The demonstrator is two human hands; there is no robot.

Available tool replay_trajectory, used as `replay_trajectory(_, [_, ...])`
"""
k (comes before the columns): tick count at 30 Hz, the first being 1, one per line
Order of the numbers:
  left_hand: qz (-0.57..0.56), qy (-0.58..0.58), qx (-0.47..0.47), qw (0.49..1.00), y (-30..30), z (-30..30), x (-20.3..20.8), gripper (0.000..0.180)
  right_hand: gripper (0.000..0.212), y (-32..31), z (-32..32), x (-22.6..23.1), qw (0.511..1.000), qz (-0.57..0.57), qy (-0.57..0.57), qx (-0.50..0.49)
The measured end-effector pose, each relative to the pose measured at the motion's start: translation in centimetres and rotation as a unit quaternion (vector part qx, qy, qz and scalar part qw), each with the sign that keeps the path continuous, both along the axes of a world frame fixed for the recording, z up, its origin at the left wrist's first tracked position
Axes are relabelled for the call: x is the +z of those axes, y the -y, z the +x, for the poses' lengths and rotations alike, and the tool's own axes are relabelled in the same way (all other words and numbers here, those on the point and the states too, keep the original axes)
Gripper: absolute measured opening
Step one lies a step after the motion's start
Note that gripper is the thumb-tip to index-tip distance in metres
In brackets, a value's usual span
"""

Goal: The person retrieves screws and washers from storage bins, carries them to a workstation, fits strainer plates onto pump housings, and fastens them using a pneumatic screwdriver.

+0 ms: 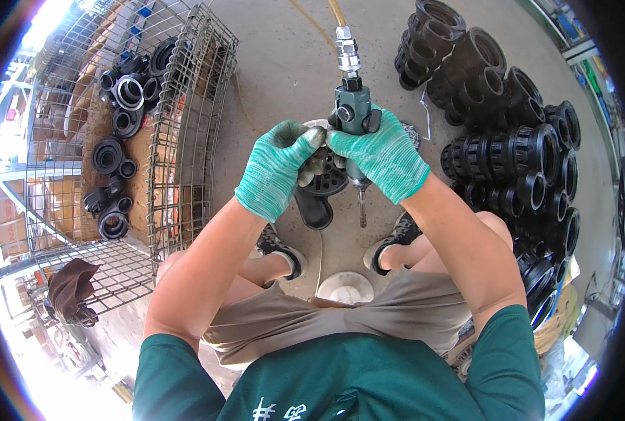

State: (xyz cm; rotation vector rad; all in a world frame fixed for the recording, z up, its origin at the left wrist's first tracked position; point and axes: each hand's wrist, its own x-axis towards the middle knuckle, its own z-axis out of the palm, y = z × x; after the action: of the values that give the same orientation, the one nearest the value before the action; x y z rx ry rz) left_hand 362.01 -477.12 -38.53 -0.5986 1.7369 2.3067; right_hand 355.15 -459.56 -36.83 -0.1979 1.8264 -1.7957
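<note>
My right hand (389,154), in a green glove with grey fingertips, is closed round a dark green pneumatic screwdriver (354,112). Its bit points toward me, and a metal coupling joins its far end to a yellowish air hose (337,12). Close against it, my left hand (274,168), gloved alike, has thumb and fingers pinched together; whatever they hold is too small or hidden to name. Below both hands is a black plastic fitting (315,210) with a rounded end, beside a black part full of holes (330,184). My hands partly cover these.
A wire mesh cage (186,133) on the left holds cardboard and several black fittings (126,95). Stacked black pipe fittings (502,158) fill the right side. Behind my right hand, a container of small pieces (412,133) partly shows. A white round object (345,286) sits between my feet.
</note>
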Motion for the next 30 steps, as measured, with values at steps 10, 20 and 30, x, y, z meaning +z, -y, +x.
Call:
replay_trajectory(10, [0.099,0.025,0.002,0.995,0.3,0.1,0.7,0.027,0.021,0.0,-0.1,-0.6,1.000,-0.014,0.013,-0.005])
replay_trajectory(20, [0.154,-0.009,-0.024,0.988,0.5,0.4,0.6,0.032,0.021,0.0,-0.4,-0.6,1.000,0.003,0.004,-0.012])
replay_trajectory(30, [0.069,0.004,-0.040,0.997,-0.5,0.4,1.2,0.034,0.027,0.2,0.3,-1.2,0.995,-0.020,-0.100,-0.023])
